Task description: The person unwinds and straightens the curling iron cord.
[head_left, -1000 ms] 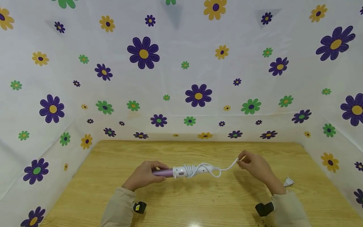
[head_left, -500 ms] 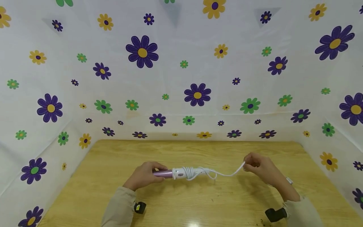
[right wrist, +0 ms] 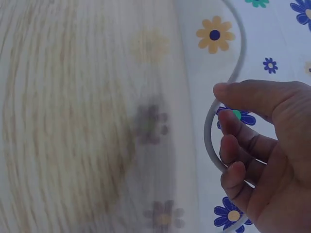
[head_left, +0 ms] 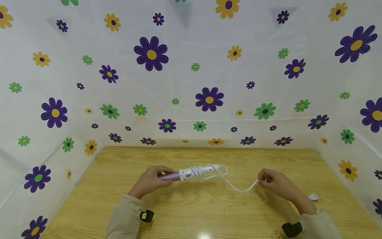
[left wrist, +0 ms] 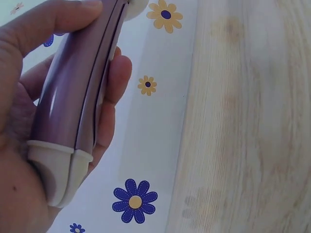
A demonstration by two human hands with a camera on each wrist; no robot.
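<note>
The left hand [head_left: 150, 181] grips the purple barrel [head_left: 169, 176] of a hair-styling wand, its thumb along the barrel in the left wrist view [left wrist: 73, 97]. The wand's white handle [head_left: 188, 174] points right and slightly up, with several turns of white cord [head_left: 196, 171] wound around it. From the handle a slack length of cord [head_left: 238, 190] sags across to the right hand [head_left: 276, 182], which pinches it between thumb and fingers. In the right wrist view the cord [right wrist: 209, 131] passes the thumb tip and curves along the fingertips.
A white plug [head_left: 313, 197] lies on the wooden table [head_left: 209, 212] beside the right forearm. Black wrist straps with cameras [head_left: 147, 216] sit at both wrists. A flower-printed white sheet [head_left: 179, 76] stands around the back and sides of the table.
The right hand has moved to the right and slightly down with the cord, drawing out a longer length. The wand's handle end has tilted up, and the cord between the hands hangs slacker.
</note>
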